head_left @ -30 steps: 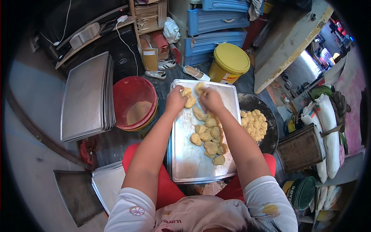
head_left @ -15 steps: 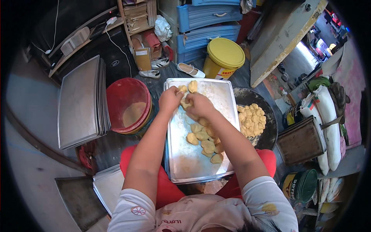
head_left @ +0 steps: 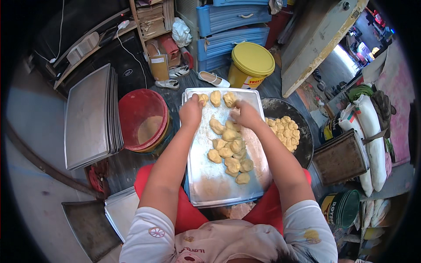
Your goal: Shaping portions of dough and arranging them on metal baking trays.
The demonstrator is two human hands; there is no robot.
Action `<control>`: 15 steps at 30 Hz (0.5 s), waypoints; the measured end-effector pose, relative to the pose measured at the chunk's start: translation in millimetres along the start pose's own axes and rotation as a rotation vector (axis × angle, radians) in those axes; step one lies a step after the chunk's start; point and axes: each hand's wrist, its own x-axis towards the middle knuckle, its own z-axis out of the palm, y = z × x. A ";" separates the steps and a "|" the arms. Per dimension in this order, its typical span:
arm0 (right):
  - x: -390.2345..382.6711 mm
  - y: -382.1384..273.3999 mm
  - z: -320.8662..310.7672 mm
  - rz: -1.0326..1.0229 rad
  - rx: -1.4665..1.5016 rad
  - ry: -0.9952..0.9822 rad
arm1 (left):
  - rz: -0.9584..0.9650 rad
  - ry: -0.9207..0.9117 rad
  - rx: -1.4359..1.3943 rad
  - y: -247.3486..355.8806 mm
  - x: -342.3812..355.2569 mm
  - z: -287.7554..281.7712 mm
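Pieces of yellow dough lie on a shiny metal baking tray resting across my lap. Along its far edge sit three pieces in a row. My left hand has its fingers curled against the leftmost dough piece. Beside it is a middle dough piece. At the right of the row, a dough piece is next to the fingertips of my right hand, whose thumb and fingers are apart. A loose cluster of dough pieces spreads over the tray's middle.
A round dark basin at the right holds many more dough pieces. At the left stand a red tub and a stack of metal trays. A yellow lidded bucket and white shoe lie beyond the tray.
My hands have moved apart, the right one going right. A third dough piece now sits at the far edge, and the first two have shifted slightly left in view.
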 end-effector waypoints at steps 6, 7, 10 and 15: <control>-9.9 36.1 -7.0 0.018 0.222 -0.298 | 0.033 0.043 -0.054 14.1 -4.5 -2.0; -7.4 41.4 -10.2 0.130 0.269 -0.094 | 0.205 0.070 0.012 17.9 -7.8 -1.2; 1.3 54.8 -14.2 0.244 0.255 0.120 | 0.425 -0.012 0.023 29.1 -13.8 2.1; -5.3 48.9 6.8 0.086 -0.017 0.244 | 0.417 -0.242 0.169 29.2 -24.5 -1.4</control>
